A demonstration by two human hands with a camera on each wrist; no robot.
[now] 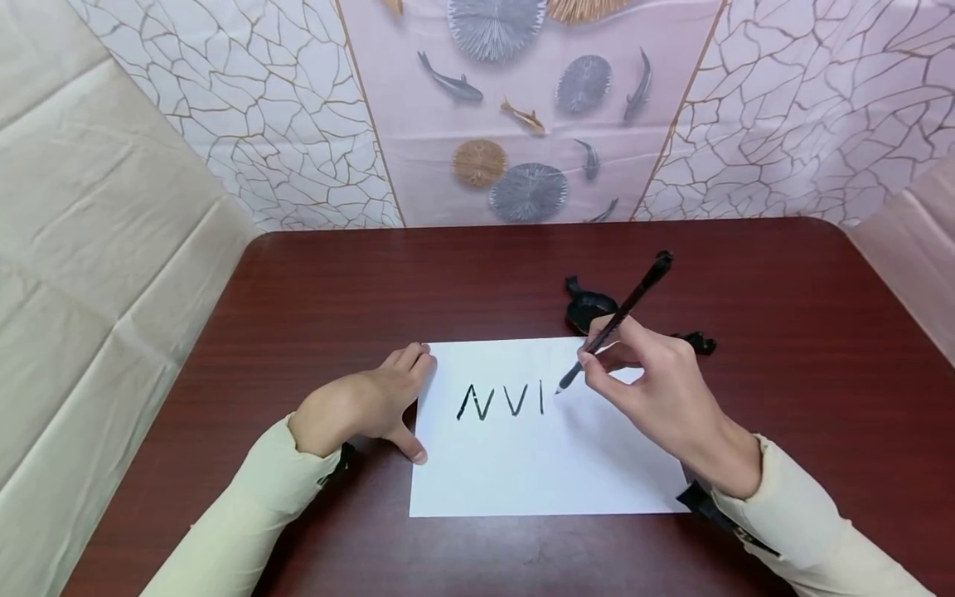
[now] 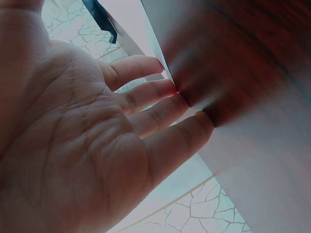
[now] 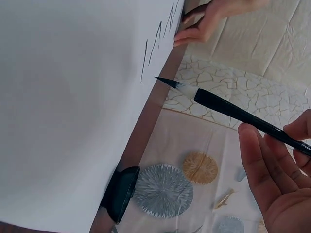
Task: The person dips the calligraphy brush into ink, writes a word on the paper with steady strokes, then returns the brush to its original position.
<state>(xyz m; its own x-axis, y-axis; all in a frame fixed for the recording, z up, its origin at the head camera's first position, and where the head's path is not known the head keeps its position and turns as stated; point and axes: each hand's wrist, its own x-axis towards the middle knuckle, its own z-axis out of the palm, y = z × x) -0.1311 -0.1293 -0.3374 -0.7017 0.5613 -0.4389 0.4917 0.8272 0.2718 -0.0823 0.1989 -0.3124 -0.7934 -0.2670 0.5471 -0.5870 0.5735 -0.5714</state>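
Head view: your right hand (image 1: pixel 667 390) pinches the brush (image 1: pixel 636 295), your left hand (image 1: pixel 373 398) lies spread on the paper (image 1: pixel 507 468) at 9 o'clock; light pressure there could let it skid.

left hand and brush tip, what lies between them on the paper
In the head view, black strokes resembling N, V and I lie on the white paper between the left hand and the brush tip.
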